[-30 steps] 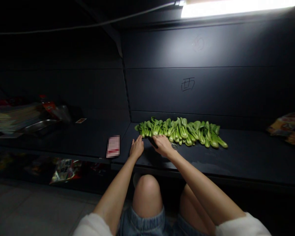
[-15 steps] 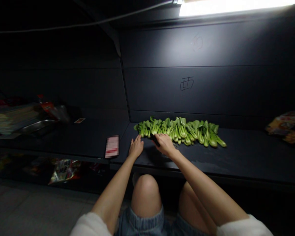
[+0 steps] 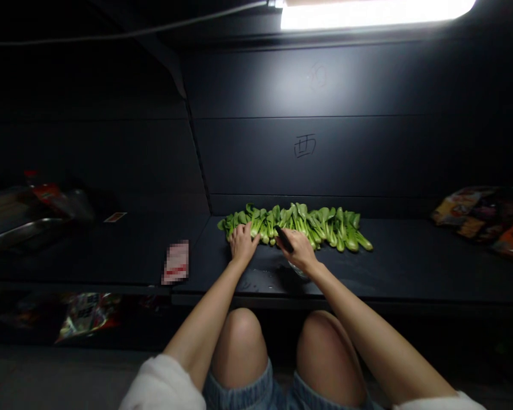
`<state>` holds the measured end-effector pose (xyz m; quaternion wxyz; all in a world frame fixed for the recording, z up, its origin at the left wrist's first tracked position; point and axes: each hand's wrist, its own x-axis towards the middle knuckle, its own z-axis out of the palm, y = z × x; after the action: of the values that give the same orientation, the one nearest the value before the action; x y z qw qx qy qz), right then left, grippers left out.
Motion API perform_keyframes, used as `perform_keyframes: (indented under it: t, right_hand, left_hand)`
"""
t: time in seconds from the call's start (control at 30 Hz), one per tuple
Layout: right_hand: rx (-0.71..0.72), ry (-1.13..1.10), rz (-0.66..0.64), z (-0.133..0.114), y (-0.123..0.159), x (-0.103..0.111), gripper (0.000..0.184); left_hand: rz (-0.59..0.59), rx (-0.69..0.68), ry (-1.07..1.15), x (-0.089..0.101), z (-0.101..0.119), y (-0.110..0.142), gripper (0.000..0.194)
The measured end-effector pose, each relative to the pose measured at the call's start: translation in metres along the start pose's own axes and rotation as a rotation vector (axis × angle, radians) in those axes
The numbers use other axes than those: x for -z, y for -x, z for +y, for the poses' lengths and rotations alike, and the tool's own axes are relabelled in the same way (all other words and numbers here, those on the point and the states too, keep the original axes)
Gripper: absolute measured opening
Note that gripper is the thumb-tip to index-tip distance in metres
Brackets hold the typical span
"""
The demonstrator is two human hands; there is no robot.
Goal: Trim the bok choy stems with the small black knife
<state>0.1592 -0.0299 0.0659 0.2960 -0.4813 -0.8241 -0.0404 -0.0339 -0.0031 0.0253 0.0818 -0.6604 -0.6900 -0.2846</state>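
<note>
A row of green bok choy (image 3: 301, 219) lies along the shelf against its back panel, leaves to the rear and pale stalk ends towards me. At the row's left end, my left hand (image 3: 243, 242) has its fingers bent over several stalks, the thumb on their right side. My right hand (image 3: 300, 250) is closed round the black handle of a knife (image 3: 284, 239), just in front of the middle of the row. The handle sticks out up and to the left. Only a shiny bit of the blade shows below the hand, close to the shelf.
The dark shelf (image 3: 393, 273) has wet spots near its front edge. A pixelated pink-and-white packet (image 3: 176, 262) and a small card (image 3: 115, 217) lie left. A metal tray (image 3: 25, 230) is farther left, snack bags (image 3: 474, 210) at right. My knees are below the edge.
My left hand has moved from the shelf onto the leftmost bok choy. My right hand, with the knife, has come slightly back towards me. The view has turned a little to the right.
</note>
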Motion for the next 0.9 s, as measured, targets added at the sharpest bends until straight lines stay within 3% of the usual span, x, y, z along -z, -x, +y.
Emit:
perform_keyframes:
  t: [0.2, 0.33, 0.5, 0.67, 0.8, 0.9]
  right_hand:
    - [-0.026, -0.042, 0.006, 0.011, 0.005, 0.01, 0.03]
    - [-0.041, -0.065, 0.021, 0.014, 0.007, 0.01, 0.029]
    - [-0.026, -0.082, 0.036, 0.013, 0.01, 0.011, 0.029]
    - [-0.052, -0.054, 0.014, 0.014, 0.01, 0.014, 0.027]
    - [-0.057, -0.025, -0.02, 0.015, 0.009, 0.015, 0.026]
    - [-0.012, -0.044, -0.004, 0.016, 0.009, 0.013, 0.025]
  left_hand:
    - [-0.182, 0.127, -0.02, -0.004, 0.012, -0.02, 0.039]
    - [-0.139, 0.156, 0.003, -0.005, 0.002, -0.023, 0.036]
    - [-0.059, 0.294, 0.104, -0.006, -0.014, -0.021, 0.042]
    - [-0.133, 0.272, 0.216, -0.005, -0.024, -0.022, 0.046]
    - [-0.191, 0.217, 0.092, -0.001, -0.02, -0.023, 0.047]
    - [-0.064, 0.214, -0.065, 0.002, -0.016, -0.022, 0.045]
